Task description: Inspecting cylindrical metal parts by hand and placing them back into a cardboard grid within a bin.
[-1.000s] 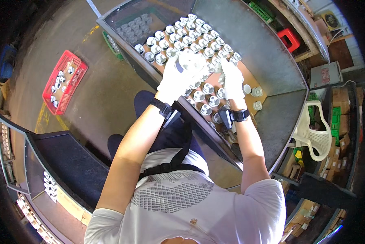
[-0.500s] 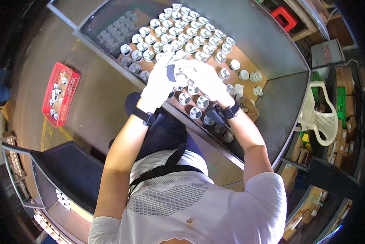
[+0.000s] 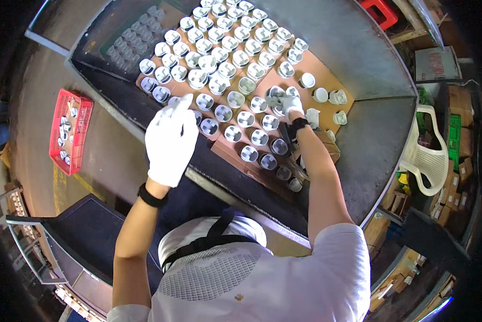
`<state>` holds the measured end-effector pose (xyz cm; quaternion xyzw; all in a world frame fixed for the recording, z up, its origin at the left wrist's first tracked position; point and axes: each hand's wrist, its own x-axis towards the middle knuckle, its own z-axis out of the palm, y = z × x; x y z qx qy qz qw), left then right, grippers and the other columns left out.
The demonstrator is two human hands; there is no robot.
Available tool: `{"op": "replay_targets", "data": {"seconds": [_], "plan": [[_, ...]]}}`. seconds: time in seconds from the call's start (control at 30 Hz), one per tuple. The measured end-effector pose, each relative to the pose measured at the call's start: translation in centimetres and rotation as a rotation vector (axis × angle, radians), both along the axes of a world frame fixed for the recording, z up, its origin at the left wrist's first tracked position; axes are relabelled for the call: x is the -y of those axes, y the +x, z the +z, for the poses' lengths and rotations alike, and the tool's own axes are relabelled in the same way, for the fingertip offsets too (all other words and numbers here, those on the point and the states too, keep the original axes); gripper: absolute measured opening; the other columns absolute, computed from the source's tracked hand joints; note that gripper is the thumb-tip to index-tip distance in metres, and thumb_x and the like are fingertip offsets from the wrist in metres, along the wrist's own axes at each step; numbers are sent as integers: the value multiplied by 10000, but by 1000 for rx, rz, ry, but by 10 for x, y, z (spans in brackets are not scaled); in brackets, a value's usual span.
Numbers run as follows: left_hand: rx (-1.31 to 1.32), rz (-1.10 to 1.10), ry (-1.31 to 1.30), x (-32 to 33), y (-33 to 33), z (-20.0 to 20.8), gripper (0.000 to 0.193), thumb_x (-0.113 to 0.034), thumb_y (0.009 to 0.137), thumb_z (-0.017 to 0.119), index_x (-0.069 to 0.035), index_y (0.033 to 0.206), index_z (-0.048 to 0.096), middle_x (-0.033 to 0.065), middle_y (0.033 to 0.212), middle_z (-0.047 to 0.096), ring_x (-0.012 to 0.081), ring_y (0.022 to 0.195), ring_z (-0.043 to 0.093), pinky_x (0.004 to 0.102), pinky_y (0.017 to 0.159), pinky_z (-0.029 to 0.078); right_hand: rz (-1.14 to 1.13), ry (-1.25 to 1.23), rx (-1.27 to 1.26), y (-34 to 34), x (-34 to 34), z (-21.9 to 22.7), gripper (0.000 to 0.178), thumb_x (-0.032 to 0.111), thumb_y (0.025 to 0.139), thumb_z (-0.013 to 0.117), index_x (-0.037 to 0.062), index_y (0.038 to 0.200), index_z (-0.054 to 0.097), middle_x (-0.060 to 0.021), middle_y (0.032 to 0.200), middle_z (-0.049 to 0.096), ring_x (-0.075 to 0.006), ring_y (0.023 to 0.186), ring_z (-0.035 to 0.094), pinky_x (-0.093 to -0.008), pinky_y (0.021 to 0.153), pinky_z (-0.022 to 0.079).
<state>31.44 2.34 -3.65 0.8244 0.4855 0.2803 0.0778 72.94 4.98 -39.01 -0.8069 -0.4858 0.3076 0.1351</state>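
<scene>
Silver engine pistons [image 3: 215, 35] stand in rows on sheets of brown cardboard inside a metal-walled bench. My left hand [image 3: 171, 140], in a white glove, is over the bench's near edge. Its fingers are stretched out with nothing in them, close to the pistons at the near left. Farther right, my gloved right hand [image 3: 292, 104] is down among the pistons, its fingers closed round a piston [image 3: 276, 93]. The fingertips are partly hidden there. Beside it stand another piston [image 3: 271, 123] and a crumpled pale wrapping [image 3: 312, 117].
Metal walls [image 3: 353, 59] enclose the bench's far and right sides. On the floor at the left, a red crate [image 3: 80, 153] holds several pistons. A white plastic chair [image 3: 437, 166] stands at the right, near shelves with boxes. A dark bench [image 3: 96, 231] is at the lower left.
My hands, together over the pistons before, have parted. The left has drawn back toward the near edge; the right has moved right, down to the pistons.
</scene>
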Motion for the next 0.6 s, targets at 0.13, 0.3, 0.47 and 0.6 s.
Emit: {"op": "replay_targets", "data": {"seconds": [0.13, 0.3, 0.47, 0.6], "plan": [[-9, 49, -29, 4, -10, -8, 259, -48, 894, 624, -48, 1149, 673, 120, 1076, 715, 292, 929, 680, 390, 853, 533, -242, -90, -85, -12, -40, -30, 358, 292, 887, 657, 47, 1146, 632, -148, 1000, 702, -239, 866, 688, -402, 676, 558], [-48, 27, -80, 1, -3, 0, 350, 2, 822, 663, -87, 1160, 685, 101, 1003, 720, 266, 859, 682, 370, 806, 540, -71, -218, 225, -22, -59, -43, 355, 311, 898, 581, 32, 1072, 714, -178, 1076, 717, -323, 957, 699, -432, 783, 547], [-18, 70, -188, 1, 2, 3, 364, 49, 796, 650, -72, 1135, 702, 109, 988, 720, 260, 840, 682, 357, 802, 538, -171, -299, 213, -44, -68, -31, 330, 251, 900, 546, 45, 1071, 738, -183, 1122, 709, -348, 1044, 685, -400, 869, 556], [-33, 97, -234, 1, 5, 6, 361, 55, 797, 636, -60, 1134, 702, 117, 995, 719, 260, 857, 680, 357, 816, 534, -54, -239, 328, -55, -72, 9, 357, 319, 914, 545, 62, 1061, 743, -188, 1059, 721, -351, 1020, 688, -437, 831, 557]]}}
